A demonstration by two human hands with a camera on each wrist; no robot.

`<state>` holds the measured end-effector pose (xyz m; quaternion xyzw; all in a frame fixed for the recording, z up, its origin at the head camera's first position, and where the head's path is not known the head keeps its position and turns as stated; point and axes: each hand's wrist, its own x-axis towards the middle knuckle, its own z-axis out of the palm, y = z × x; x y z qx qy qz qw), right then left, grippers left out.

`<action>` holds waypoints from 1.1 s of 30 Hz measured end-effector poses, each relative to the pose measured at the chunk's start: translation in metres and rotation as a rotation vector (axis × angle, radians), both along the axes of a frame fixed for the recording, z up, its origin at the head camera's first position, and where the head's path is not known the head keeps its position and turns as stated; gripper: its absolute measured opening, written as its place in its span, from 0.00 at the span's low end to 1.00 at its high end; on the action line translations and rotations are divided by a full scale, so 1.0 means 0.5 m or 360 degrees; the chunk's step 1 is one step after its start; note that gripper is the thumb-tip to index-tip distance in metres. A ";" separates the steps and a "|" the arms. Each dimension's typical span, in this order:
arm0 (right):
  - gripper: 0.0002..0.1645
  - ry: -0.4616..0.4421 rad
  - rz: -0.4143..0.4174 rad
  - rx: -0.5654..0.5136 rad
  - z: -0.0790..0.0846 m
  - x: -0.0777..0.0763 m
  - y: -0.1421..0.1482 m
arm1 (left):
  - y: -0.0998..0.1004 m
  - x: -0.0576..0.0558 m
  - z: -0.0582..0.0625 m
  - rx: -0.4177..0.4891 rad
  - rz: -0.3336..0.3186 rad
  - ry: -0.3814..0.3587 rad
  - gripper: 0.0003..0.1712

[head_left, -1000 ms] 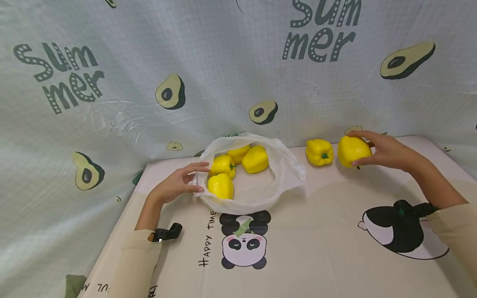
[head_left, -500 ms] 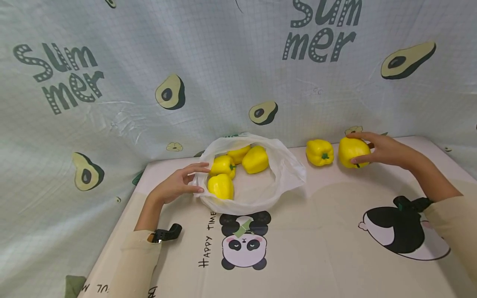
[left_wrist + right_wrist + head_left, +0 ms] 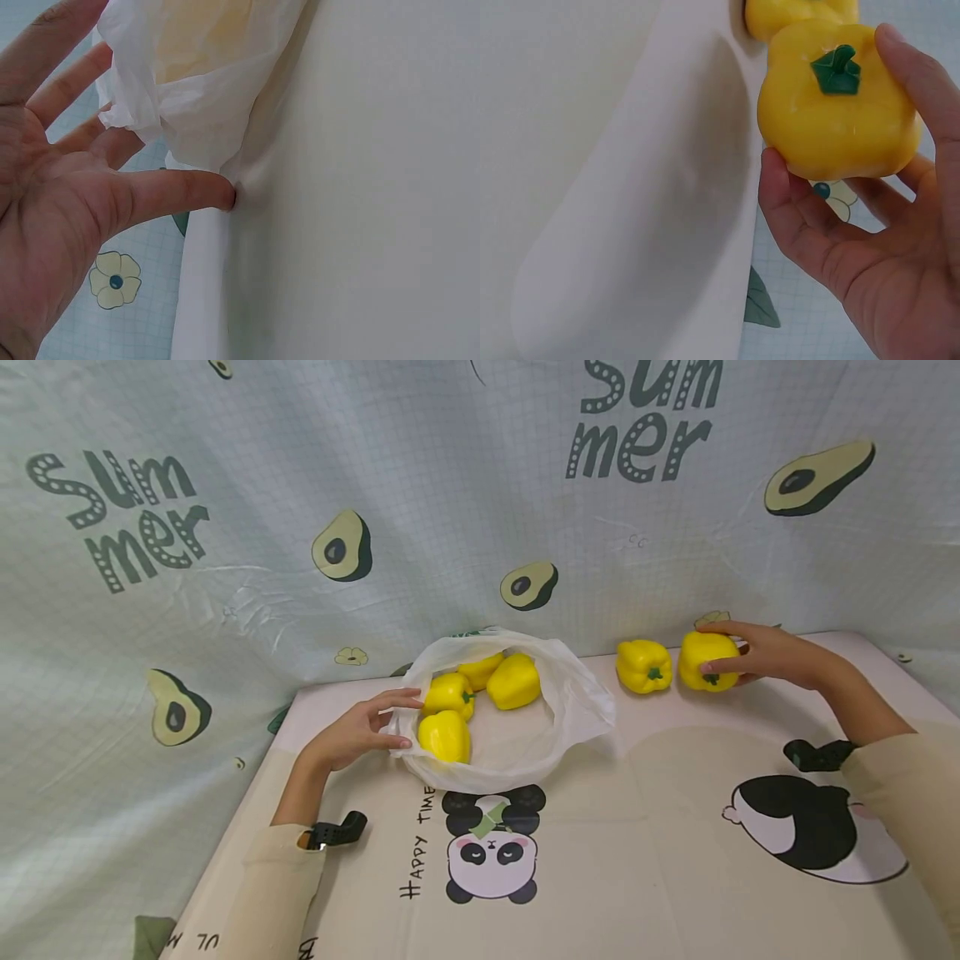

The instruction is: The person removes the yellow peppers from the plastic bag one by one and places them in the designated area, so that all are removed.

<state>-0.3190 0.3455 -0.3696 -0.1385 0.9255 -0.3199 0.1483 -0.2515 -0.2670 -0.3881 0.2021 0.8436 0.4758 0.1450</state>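
My right hand [image 3: 780, 652] grips a yellow bell pepper [image 3: 705, 662] between thumb and fingers, at the right by the table's back edge. Its green stem [image 3: 838, 71] faces the right wrist camera. Just left of it sits another yellow bell pepper [image 3: 643, 667]. A white plastic bag [image 3: 577, 693] lies spread with its mouth up at the middle, several yellow bell peppers [image 3: 514, 682] inside. Beside the bag's left rim is my left hand [image 3: 352, 731], its thumb and fingers extended and touching the plastic. In the left wrist view the thumb [image 3: 180, 189] lies straight below the bag.
A pale tablecloth [image 3: 600, 860] with a panda print covers the table. Behind it hangs a curtain [image 3: 420, 460] printed with avocados and lettering, right along the table's back edge. Dark straps with camera mounts [image 3: 341, 828] sit on both wrists.
The gripped bell pepper has turned, bringing its stem round from underneath to face forward. My right wrist has rotated and the forearm shifted slightly left. The left hand and bag stay put.
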 end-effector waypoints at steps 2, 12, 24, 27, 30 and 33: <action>0.51 0.0003 0.0006 0.0013 -0.002 -0.004 -0.002 | 0.000 0.001 0.000 -0.0001 -0.0004 0.0004 0.35; 0.51 -0.0027 0.0043 0.0036 -0.005 -0.019 -0.006 | -0.002 0.002 0.001 -0.0015 -0.0008 0.0015 0.35; 0.51 -0.0050 0.0058 0.0010 -0.013 -0.025 -0.003 | -0.007 0.000 -0.006 -0.0015 -0.0014 0.0009 0.34; 0.51 -0.0071 0.0049 0.0011 -0.015 -0.027 -0.001 | -0.007 0.000 -0.006 -0.0024 -0.0014 0.0018 0.34; 0.51 -0.0085 0.0044 0.0008 -0.018 -0.028 0.002 | -0.006 -0.001 -0.005 -0.0045 -0.0011 0.0030 0.34; 0.51 -0.0096 0.0041 0.0004 -0.020 -0.029 0.002 | -0.005 -0.002 -0.003 -0.0050 -0.0006 0.0026 0.34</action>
